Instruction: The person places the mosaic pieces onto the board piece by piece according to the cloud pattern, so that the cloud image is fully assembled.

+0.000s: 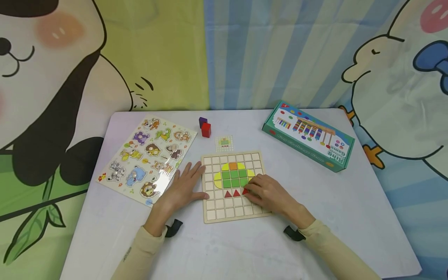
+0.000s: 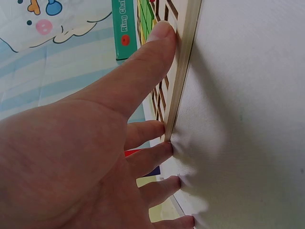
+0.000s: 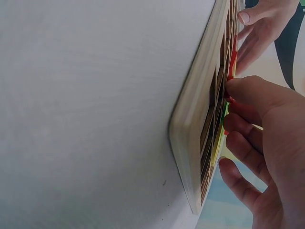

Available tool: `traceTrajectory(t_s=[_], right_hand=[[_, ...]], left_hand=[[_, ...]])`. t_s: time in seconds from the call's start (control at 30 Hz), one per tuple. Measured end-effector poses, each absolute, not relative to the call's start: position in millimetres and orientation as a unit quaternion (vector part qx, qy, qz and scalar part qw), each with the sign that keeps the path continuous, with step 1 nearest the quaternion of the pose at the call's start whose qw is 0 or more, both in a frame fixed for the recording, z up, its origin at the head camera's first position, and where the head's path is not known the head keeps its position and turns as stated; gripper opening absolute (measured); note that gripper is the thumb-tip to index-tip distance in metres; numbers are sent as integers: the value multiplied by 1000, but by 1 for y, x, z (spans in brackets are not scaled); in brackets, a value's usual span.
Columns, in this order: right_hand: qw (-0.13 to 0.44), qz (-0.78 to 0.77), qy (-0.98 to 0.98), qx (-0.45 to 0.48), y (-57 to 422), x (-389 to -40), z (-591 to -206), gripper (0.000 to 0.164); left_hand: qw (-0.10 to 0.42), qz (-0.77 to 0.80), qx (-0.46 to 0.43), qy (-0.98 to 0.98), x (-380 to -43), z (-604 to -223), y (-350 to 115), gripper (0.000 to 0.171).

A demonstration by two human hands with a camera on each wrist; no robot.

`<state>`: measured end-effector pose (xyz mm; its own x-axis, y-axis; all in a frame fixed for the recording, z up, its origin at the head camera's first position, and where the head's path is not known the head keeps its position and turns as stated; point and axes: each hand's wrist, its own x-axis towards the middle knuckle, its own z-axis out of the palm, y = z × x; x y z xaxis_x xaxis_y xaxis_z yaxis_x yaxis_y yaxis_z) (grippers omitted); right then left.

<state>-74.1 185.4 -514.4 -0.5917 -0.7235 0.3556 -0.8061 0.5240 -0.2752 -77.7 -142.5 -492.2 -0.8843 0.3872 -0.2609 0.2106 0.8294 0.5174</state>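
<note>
A wooden grid board [image 1: 211, 214] lies on the table with green squares [image 1: 235, 178], an orange square [image 1: 233, 166] and yellow rounded pieces [image 1: 217, 179] set in its cells. Below them sit two red triangles [image 1: 228, 193] in a row. At the row's right end my right hand [image 1: 271, 194] pinches another red triangle [image 1: 245, 191] between thumb and index finger, low over the board; the fingers partly hide it. My left hand [image 1: 184, 187] is spread at the board's left side, its thumb resting on the frame and its other fingertips down by the edge.
A small pattern card [image 1: 224, 148] lies just beyond the board, with a red block [image 1: 206, 130] and a purple block [image 1: 202, 121] near it. An animal puzzle board [image 1: 131, 163] lies at the left, partly behind my left hand. A green game box [image 1: 308, 136] stands at back right.
</note>
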Motion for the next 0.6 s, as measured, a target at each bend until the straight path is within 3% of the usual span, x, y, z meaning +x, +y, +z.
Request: traceTrajectory(t_s=[0.6], right_hand=[[99,208,-870,435,186,-68,-520,25]], left_hand=[[186,239,158,940,-78,-491,-141,104]])
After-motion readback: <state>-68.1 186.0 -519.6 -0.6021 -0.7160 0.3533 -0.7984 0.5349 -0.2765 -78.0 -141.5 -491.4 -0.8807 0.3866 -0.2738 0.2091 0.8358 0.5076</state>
